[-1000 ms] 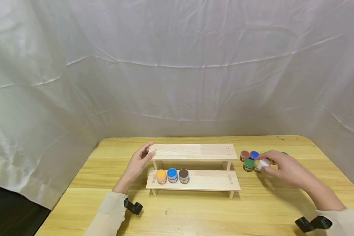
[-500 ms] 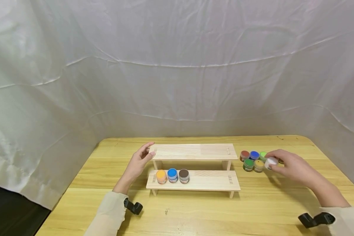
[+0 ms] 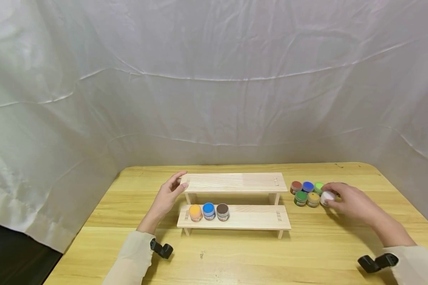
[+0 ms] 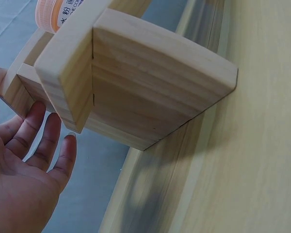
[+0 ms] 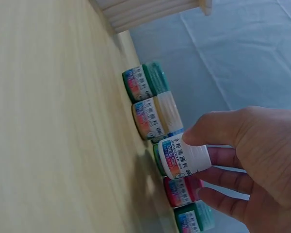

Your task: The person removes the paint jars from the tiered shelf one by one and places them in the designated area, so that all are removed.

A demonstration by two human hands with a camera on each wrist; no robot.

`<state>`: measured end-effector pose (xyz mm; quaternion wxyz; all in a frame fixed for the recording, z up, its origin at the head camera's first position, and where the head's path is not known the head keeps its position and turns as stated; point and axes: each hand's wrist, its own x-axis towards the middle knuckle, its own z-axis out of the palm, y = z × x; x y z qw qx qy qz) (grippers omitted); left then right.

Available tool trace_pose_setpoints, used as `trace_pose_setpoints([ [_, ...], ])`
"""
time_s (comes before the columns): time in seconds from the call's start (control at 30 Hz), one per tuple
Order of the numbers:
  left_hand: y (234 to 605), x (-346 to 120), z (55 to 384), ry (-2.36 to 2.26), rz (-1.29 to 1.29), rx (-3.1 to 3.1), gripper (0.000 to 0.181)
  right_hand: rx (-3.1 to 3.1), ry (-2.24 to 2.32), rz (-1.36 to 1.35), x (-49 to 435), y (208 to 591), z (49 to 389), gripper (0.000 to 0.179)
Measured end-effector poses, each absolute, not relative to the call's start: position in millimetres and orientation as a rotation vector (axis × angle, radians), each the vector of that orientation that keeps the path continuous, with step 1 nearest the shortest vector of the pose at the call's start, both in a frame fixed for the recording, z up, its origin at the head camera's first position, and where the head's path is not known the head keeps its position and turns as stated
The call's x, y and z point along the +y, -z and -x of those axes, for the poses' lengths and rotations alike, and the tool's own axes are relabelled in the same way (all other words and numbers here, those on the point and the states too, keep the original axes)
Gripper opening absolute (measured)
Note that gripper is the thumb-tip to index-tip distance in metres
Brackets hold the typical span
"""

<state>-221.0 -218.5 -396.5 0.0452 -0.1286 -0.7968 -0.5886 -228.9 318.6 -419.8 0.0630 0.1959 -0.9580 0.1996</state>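
Observation:
My right hand (image 3: 354, 202) pinches a white paint jar (image 5: 180, 158) between thumb and fingers, at the right end of the front row of jars. An ochre jar (image 3: 313, 199) and a dark green jar (image 3: 300, 198) stand to its left. Behind them are red-brown (image 3: 296, 187), blue (image 3: 308, 187) and light green (image 3: 319, 187) jars. Whether the white jar touches the table is unclear. My left hand (image 3: 167, 194) holds the left end of the upper shelf (image 3: 232, 183) of a two-tier wooden rack, thumb on the near side. Orange (image 3: 195, 213), blue (image 3: 209, 211) and brown (image 3: 222, 212) jars stand on the lower shelf (image 3: 253, 217).
In the right wrist view, a crimson jar (image 5: 183, 191) and another green jar (image 5: 194, 218) stand beyond the white one, mostly hidden by my hand in the head view. A pale cloth (image 3: 214, 99) hangs behind the wooden table (image 3: 214, 253).
My right hand has carried the white jar rightward from over the ochre jar and lowered it slightly beside that jar. My left hand has stayed on the rack.

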Motion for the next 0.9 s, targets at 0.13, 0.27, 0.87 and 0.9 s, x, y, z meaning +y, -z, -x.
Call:
trace_pose_setpoints([
  [0.13, 395.2, -218.3, 220.6, 1.808, 0.386, -2.432, 0.048, -2.888, -0.587, -0.608, 318.9, 423.4, 230.9, 0.027],
  [0.27, 394.8, -217.9, 220.4, 1.816, 0.386, -2.427, 0.048, -2.874, -0.593, -0.631, 319.0, 426.9, 232.4, 0.024],
  [0.87, 395.6, -218.5, 220.7, 1.812, 0.394, -2.427, 0.048, -2.909, -0.585, -0.625, 316.7, 427.9, 232.3, 0.029],
  [0.9, 395.8, -218.5, 220.7, 1.811, 0.393, -2.428, 0.048, -2.913, -0.592, -0.623, 316.7, 427.3, 231.8, 0.029],
])
